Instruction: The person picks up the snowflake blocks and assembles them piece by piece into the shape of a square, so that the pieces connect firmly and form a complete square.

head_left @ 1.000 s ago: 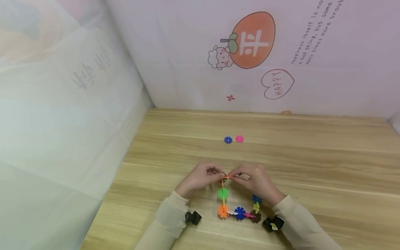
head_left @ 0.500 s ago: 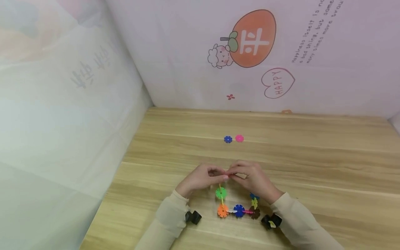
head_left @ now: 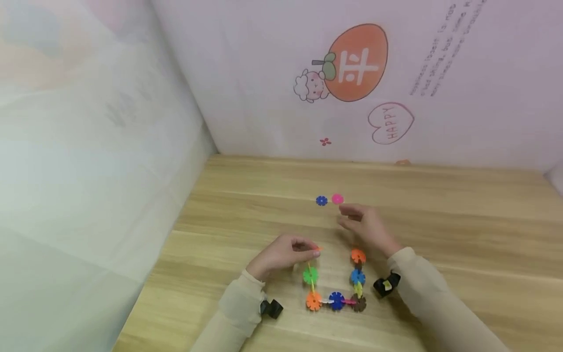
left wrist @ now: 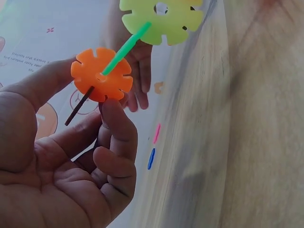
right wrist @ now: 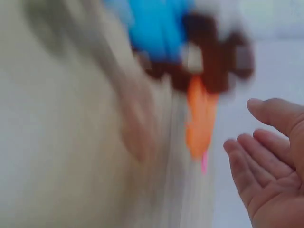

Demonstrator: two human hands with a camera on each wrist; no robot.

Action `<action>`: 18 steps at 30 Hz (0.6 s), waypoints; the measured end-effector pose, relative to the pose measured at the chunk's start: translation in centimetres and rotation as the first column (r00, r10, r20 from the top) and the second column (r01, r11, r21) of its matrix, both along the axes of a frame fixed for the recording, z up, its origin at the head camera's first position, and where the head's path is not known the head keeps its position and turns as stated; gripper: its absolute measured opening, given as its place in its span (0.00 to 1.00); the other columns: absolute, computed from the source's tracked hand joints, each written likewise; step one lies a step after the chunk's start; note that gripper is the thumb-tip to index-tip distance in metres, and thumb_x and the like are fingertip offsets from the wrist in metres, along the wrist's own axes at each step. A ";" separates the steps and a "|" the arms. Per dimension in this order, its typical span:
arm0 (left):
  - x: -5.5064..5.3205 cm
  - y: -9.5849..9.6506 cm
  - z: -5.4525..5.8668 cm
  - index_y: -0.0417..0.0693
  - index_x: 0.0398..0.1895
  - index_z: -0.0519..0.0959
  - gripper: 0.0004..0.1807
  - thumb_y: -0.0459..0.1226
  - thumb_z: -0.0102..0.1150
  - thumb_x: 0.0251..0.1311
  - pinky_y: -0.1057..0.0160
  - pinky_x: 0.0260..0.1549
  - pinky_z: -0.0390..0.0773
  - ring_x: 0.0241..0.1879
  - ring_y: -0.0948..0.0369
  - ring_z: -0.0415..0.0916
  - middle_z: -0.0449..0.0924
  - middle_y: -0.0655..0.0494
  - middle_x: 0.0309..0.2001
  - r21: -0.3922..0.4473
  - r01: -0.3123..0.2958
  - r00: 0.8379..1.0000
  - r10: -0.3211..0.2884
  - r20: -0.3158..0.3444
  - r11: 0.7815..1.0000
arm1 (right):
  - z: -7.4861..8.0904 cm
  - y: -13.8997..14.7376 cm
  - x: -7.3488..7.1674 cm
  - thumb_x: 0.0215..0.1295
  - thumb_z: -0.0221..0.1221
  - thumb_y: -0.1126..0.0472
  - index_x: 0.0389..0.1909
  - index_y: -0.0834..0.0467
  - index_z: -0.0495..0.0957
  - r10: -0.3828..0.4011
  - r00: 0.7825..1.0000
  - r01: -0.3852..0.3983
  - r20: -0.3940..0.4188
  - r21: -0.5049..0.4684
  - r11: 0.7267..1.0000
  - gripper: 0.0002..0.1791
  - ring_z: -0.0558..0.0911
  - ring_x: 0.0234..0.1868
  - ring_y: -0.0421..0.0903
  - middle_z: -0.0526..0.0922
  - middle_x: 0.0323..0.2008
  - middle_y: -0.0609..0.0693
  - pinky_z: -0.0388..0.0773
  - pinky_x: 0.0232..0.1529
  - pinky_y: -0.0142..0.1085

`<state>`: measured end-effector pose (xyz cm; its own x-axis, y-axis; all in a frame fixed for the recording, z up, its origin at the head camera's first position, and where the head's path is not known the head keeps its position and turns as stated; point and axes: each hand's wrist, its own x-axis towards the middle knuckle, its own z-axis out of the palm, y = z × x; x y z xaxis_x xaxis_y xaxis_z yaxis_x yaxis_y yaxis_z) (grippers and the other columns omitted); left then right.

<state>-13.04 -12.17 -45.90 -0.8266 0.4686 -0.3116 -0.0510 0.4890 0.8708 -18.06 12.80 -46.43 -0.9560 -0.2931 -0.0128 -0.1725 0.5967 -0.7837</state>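
Note:
A chain of slotted plastic snowflake discs makes a U on the table. My left hand [head_left: 286, 255] pinches its left end, at an orange disc [left wrist: 101, 76] slotted to a brown disc [left wrist: 78, 107] seen edge-on. Below that hand come a green disc [head_left: 310, 275] and an orange corner disc [head_left: 313, 301]. The chain's right side has a light blue disc [head_left: 357, 277], and its free end is another orange disc [head_left: 358, 255]. My right hand [head_left: 367, 226] holds nothing; its fingertips are just in front of a loose pink disc [head_left: 337, 199].
A loose blue disc [head_left: 321, 201] lies left of the pink one. A dark blue disc [head_left: 336, 300] sits in the chain's near row. Printed cloth [head_left: 264, 88] hangs behind the wooden table [head_left: 462, 234] and on its left. Black wrist cameras [head_left: 271, 308] are strapped to both wrists.
My right hand has let go of the chain's left end beside the left hand and moved away toward the loose pink disc. The left hand keeps its pinch in nearly the same place.

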 end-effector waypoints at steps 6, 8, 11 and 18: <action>0.4 -0.4 -0.1 0.62 0.40 0.82 0.15 0.55 0.61 0.54 0.63 0.43 0.76 0.42 0.67 0.75 0.81 0.67 0.40 0.026 0.005 1.000 -0.005 0.018 1.000 | -0.6 0.4 -2.9 0.61 0.61 0.52 0.58 0.58 0.72 -0.046 0.999 0.047 -0.014 0.111 0.993 0.26 0.77 0.54 0.57 0.77 0.56 0.57 0.74 0.53 0.51; 0.5 -0.5 0.0 0.61 0.40 0.82 0.15 0.55 0.61 0.54 0.63 0.43 0.76 0.42 0.67 0.75 0.81 0.66 0.39 0.037 -0.006 1.000 0.005 0.018 0.999 | -0.7 0.2 -3.7 0.61 0.61 0.52 0.58 0.59 0.72 -0.048 0.999 0.050 -0.017 0.138 0.989 0.26 0.77 0.54 0.57 0.77 0.56 0.57 0.74 0.54 0.51; 0.6 -0.6 0.3 0.60 0.40 0.82 0.14 0.53 0.62 0.54 0.63 0.45 0.76 0.42 0.67 0.76 0.82 0.66 0.39 0.050 -0.017 1.000 0.016 0.014 0.999 | -0.9 -0.2 -4.9 0.60 0.62 0.55 0.58 0.62 0.71 -0.041 0.999 0.041 -0.007 0.140 0.989 0.27 0.77 0.54 0.58 0.77 0.54 0.60 0.74 0.54 0.51; 0.5 -0.7 0.9 0.58 0.41 0.82 0.13 0.50 0.62 0.55 0.65 0.46 0.75 0.42 0.67 0.76 0.81 0.66 0.39 0.066 -0.010 1.000 0.011 -0.015 0.998 | -1.1 -1.2 -6.7 0.58 0.62 0.61 0.55 0.66 0.72 -0.028 0.999 0.037 -0.045 0.207 0.978 0.24 0.79 0.50 0.57 0.80 0.48 0.61 0.74 0.54 0.49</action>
<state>-12.51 -12.91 -44.95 -0.8363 0.4788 -0.2671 -0.0421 0.4297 0.9020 -24.76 11.61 -47.50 -0.9660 -0.2568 -0.0304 -0.1799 0.7518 -0.6344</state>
